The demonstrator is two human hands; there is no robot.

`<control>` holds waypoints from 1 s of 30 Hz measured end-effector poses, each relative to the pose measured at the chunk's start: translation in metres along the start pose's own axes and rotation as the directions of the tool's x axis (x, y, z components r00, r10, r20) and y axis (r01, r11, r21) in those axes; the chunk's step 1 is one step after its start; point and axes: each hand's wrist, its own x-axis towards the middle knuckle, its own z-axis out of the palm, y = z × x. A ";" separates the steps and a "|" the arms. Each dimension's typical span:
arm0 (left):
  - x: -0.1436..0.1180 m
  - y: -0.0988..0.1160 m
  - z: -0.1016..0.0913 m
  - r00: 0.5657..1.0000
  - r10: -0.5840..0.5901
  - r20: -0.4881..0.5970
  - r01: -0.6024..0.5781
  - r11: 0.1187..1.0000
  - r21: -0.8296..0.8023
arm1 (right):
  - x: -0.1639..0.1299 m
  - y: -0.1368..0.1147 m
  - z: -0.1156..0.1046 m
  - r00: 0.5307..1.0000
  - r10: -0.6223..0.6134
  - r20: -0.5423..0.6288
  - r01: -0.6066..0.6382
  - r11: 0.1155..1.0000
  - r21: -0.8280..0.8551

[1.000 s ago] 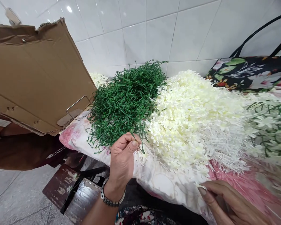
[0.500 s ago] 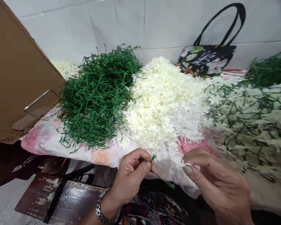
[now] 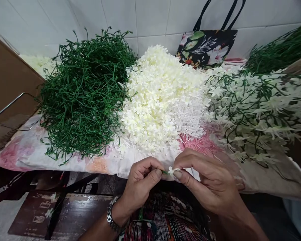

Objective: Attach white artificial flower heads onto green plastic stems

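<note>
Your left hand [image 3: 140,180] pinched on a green stem [image 3: 165,172], your right hand [image 3: 205,180] pinched on a white flower [image 3: 172,170], the two meeting just below the cloth [image 3: 100,164], stem pile [image 3: 85,90] left, flower pile [image 3: 160,100] behind.

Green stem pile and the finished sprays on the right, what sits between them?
In the head view, the white blossom heap lies between the stem pile and the sprays.

Two hands (both pinching), two green stem piles [image 3: 85,97], one bag [image 3: 207,47].
</note>
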 end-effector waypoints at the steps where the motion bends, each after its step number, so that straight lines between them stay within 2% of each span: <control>1: 0.000 -0.001 -0.001 1.000 -0.008 -0.017 0.008 1.000 -0.005 | 0.000 0.000 0.000 1.000 -0.002 0.001 0.002 1.000 -0.009; 5: 0.000 -0.005 -0.002 0.999 -0.025 -0.041 0.024 1.000 -0.016 | 0.000 0.000 0.002 1.000 -0.016 0.005 0.016 0.999 -0.037; 9: -0.001 -0.005 -0.001 1.000 0.011 0.003 -0.011 1.000 -0.018 | -0.001 0.000 0.003 0.999 -0.034 0.035 0.037 0.995 -0.088; 17: 0.008 0.007 0.002 0.999 0.040 0.006 -0.040 0.959 0.282 | 0.000 0.000 0.002 0.994 -0.092 0.064 0.107 0.951 -0.292; 23: 0.014 0.003 0.002 1.000 -0.014 0.000 0.014 0.955 0.297 | 0.003 0.004 0.003 0.993 -0.111 0.030 0.114 0.932 -0.345; 30: 0.015 0.007 0.005 1.000 -0.017 0.009 0.012 0.927 0.375 | 0.000 0.007 0.006 0.995 -0.085 0.042 0.094 0.938 -0.333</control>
